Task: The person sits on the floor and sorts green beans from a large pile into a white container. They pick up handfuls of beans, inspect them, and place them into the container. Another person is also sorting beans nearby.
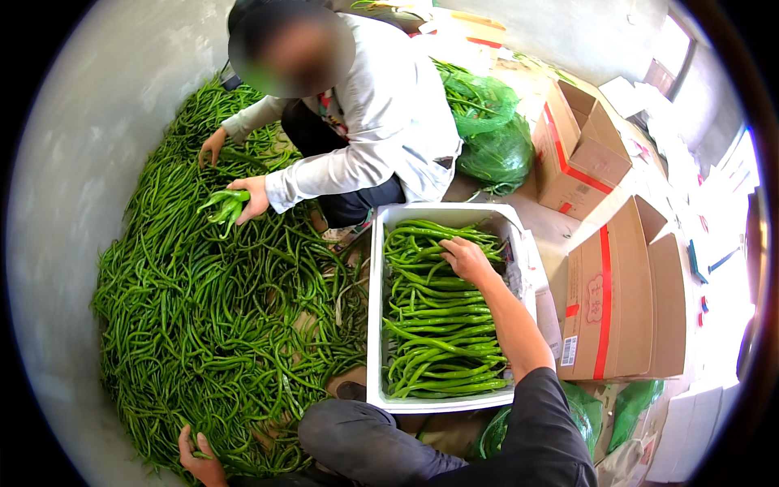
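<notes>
My right hand [467, 259] is inside a white foam box [375, 310], its fingertips down on long green chili peppers [447, 335]. Those peppers lie in crosswise rows, more loosely arranged towards the far end. Whether the fingers grip a pepper is hidden. At the lower left, my left hand [201, 459] is at the near edge of a large heap of loose green peppers [213, 322]. Its thumb and fingers are apart at the tips, and green shows between them. I cannot tell if it holds a pepper or only rests against the heap.
Across from me a crouching person [389, 109] holds several peppers [225, 207] in one hand. Green mesh bags [496, 140] sit behind them. Two open cardboard cartons, one nearer [590, 304] and one farther [569, 158], stand right of the box. A pale wall [67, 201] bounds the heap.
</notes>
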A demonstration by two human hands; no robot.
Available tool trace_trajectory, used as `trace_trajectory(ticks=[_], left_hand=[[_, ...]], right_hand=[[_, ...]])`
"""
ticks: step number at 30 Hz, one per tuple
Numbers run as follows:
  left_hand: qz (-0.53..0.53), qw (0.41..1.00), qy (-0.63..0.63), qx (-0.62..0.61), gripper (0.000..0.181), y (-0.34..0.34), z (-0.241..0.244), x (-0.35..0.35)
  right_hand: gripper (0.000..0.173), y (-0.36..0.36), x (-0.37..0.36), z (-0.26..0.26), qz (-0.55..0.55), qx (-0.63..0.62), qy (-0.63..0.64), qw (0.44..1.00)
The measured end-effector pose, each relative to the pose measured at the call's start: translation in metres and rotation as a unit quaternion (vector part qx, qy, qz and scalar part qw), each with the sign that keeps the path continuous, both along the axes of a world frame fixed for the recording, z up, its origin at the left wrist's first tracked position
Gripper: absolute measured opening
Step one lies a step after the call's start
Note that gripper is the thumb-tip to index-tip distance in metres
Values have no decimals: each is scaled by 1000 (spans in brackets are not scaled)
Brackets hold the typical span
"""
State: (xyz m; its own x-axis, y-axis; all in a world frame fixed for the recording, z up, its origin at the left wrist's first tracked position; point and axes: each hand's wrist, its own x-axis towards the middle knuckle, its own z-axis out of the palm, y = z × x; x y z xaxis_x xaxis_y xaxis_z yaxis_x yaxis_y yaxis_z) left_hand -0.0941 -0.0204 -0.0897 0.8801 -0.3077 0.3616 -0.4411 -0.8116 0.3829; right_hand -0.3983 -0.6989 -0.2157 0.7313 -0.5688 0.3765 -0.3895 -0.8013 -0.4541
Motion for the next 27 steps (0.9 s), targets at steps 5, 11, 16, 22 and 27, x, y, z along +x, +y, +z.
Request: trace_trajectory(ticks=[5,11,16,22,27], left_hand=[[85,994,71,11,34,-19,19,-13],[1,1000,9,9,34,-11,-1,-7],[18,995,93,22,37,10,-13,11],[-1,998,51,42,38,-7,-13,7],[6,997,77,14,40,2,-11,2]], right_hand=[[29,22,-10,-3,59,-42,-55,996],[30,28,-32,-10,-21,-26,-121,992],[35,21,-20,-14,-69,1,-152,986],[52,24,31,-33,-68,-106,2,992],[87,18,46,-5,-79,-25,182,980]])
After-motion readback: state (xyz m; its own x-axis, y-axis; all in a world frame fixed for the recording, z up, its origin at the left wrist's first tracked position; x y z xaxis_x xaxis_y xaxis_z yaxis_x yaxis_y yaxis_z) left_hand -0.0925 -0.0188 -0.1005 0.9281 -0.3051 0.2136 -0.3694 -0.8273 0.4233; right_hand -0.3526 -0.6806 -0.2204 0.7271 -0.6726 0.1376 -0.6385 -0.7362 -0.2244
